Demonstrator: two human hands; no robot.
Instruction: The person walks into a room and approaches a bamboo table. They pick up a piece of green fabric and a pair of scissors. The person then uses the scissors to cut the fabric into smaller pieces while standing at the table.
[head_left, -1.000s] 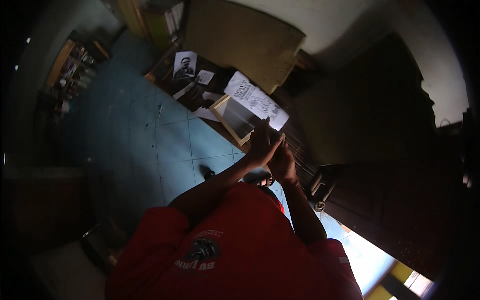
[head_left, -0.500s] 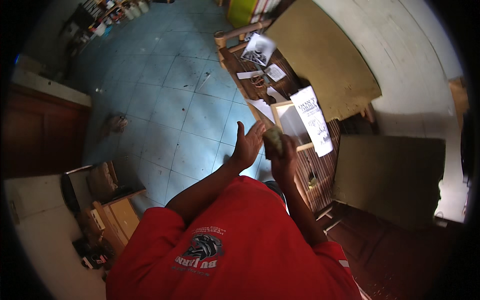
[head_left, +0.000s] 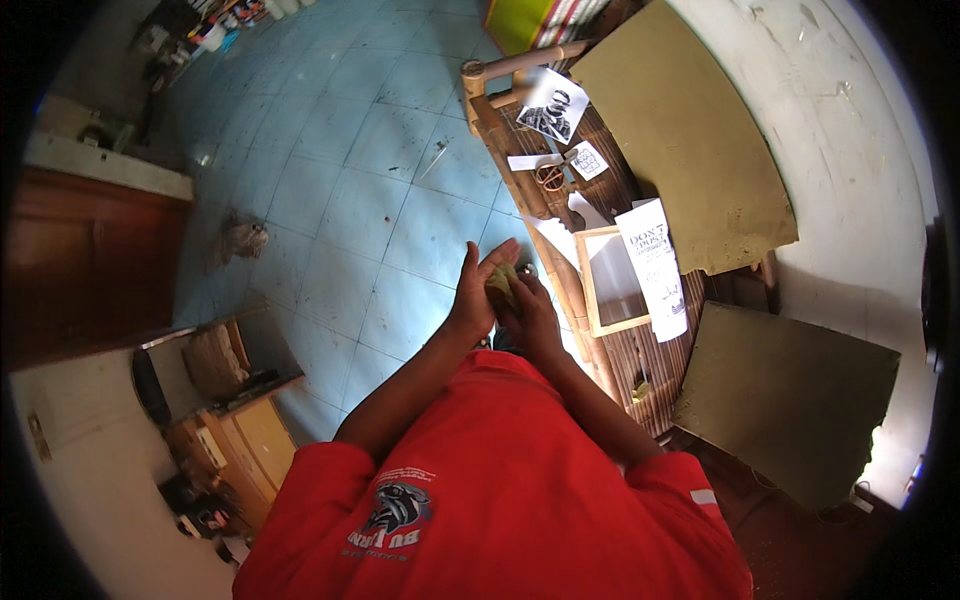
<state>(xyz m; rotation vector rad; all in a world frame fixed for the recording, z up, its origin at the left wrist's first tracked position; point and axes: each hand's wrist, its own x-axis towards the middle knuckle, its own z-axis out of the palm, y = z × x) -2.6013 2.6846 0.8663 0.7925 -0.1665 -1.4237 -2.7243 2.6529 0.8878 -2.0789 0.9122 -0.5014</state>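
In front of my chest, my right hand (head_left: 533,322) grips a crumpled, yellowish-green wad (head_left: 502,284), perhaps a cloth or sponge. It presses the wad against the palm of my left hand (head_left: 474,298). The left fingers stretch out and its thumb stands apart. To the right, on a bamboo bench (head_left: 597,372), lies a wooden frame (head_left: 586,285) with a pale sheet stretched in it. A long printed paper (head_left: 657,275) overlaps the frame's right side. Neither hand touches the frame or the paper.
Farther along the bench lie a black-and-white print (head_left: 555,106), scissors (head_left: 549,177) and paper scraps. Two olive-brown boards, one behind the bench (head_left: 690,140) and one nearer (head_left: 790,390), stand at the right. A wooden cabinet (head_left: 245,435) is at lower left; blue tiles (head_left: 345,215) cover the floor.
My right hand and the wad have come left and closer to the left palm. The view has shifted, so the bench appears farther right and lower.
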